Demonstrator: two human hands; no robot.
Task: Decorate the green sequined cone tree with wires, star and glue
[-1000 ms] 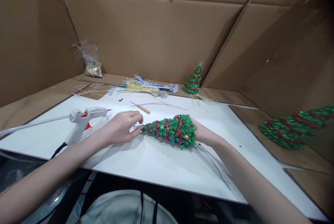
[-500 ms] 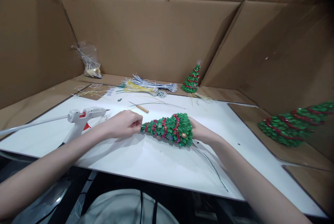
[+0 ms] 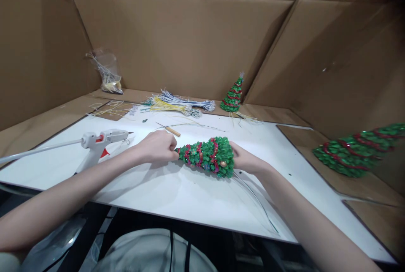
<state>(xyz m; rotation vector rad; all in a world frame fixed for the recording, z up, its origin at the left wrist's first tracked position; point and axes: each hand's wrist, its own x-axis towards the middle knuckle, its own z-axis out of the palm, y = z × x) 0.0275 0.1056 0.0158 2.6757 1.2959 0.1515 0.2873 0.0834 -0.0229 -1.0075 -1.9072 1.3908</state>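
Left hand [image 3: 158, 147]: slid in over the narrow end of the green tree [image 3: 207, 158] since the last frame, fingers curled closed on it
Right hand [image 3: 248, 160]: at the wide base, fingers mostly hidden, can't tell how tight
Tree: sideways, mid-surface [image 3: 152, 196], nearer the front edge; looks light, crinkly, squashable
Best hold imo: both ends, clear of the gold bauble [image 3: 223, 164]
Loose wires [image 3: 262, 205]: toward front edge, probably bendy
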